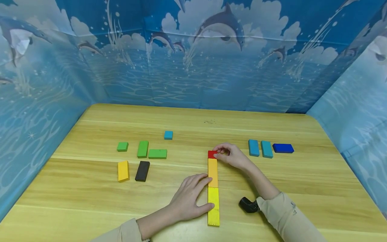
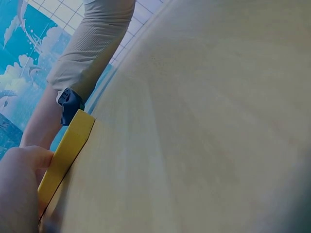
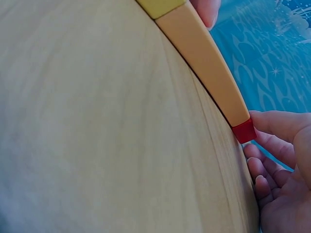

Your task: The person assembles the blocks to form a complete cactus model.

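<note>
A straight column of flat wooden blocks runs away from me on the table: a yellow part point(image 1: 213, 218) nearest, with a faint line across it, then an orange block point(image 1: 213, 168), then a small red block point(image 1: 211, 154) at the far end. They sit end to end. My right hand point(image 1: 232, 156) pinches the red block between thumb and fingertips, seen too in the right wrist view, where the red block point(image 3: 244, 131) meets the orange one. With fingers extended, my left hand point(image 1: 191, 195) rests along the column's left side, its index fingertip on the orange block and thumb on the yellow.
Left lie green blocks point(image 1: 157, 154), an orange-yellow block point(image 1: 123, 171), a black block point(image 1: 142, 171) and a small blue block point(image 1: 168, 135). Right lie light-blue blocks point(image 1: 253, 148) and a dark-blue block point(image 1: 283, 148). A black device point(image 1: 248, 205) is at the right cuff.
</note>
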{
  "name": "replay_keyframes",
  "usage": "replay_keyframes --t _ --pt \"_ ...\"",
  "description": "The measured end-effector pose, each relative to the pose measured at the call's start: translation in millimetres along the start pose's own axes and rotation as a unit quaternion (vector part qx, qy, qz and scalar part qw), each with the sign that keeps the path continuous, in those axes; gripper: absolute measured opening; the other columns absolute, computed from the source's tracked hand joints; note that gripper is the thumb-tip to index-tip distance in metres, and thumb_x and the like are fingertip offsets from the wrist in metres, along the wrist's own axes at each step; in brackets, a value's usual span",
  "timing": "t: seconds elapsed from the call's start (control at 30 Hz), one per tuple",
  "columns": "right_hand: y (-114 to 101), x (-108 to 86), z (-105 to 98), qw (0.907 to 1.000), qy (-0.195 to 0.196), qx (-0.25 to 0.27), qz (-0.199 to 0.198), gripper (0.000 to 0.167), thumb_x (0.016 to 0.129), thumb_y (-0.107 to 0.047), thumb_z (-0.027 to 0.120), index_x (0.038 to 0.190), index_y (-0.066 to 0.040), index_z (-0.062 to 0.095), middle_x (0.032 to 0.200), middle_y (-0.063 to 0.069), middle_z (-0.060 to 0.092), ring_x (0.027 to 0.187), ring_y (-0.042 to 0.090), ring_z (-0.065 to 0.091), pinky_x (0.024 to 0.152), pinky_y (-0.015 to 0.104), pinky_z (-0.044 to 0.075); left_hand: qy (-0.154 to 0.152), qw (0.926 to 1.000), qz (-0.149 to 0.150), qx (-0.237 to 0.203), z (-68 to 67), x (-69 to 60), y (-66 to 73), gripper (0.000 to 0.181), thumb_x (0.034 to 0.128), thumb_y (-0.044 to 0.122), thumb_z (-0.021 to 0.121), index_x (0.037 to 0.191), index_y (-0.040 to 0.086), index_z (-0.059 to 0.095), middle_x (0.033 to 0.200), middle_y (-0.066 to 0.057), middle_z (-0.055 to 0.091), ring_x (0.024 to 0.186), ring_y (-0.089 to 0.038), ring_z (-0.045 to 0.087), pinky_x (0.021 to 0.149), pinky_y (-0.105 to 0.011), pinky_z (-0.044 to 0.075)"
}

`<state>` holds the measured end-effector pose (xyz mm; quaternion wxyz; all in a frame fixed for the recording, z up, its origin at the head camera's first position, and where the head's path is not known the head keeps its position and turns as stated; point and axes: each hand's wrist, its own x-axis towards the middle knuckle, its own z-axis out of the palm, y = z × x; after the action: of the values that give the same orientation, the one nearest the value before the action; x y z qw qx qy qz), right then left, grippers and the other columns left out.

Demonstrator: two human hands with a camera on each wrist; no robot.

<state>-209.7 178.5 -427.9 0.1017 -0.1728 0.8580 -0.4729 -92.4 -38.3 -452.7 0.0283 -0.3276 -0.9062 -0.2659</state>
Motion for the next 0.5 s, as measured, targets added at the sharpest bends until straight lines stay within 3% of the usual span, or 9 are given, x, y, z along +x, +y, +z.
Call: replay_keyframes --t 0.5 --pt "1.5 1.4 -0.6 1.0 -0.002 0.005 0.0 0.026 0.084 -0.017 0.065 0.106 -0.003 0.062 0.09 0.008 0.056 0.08 0.021 0.047 0.066 0.023 0.04 0.001 1.0 0.0 0.0 0.2 0.5 -0.4 0.066 0.0819 0.052 0.055 0.137 0.017 0.04 0.138 -0.001 0.038 0.126 -0.02 0.035 0.105 -0.04 0.026"
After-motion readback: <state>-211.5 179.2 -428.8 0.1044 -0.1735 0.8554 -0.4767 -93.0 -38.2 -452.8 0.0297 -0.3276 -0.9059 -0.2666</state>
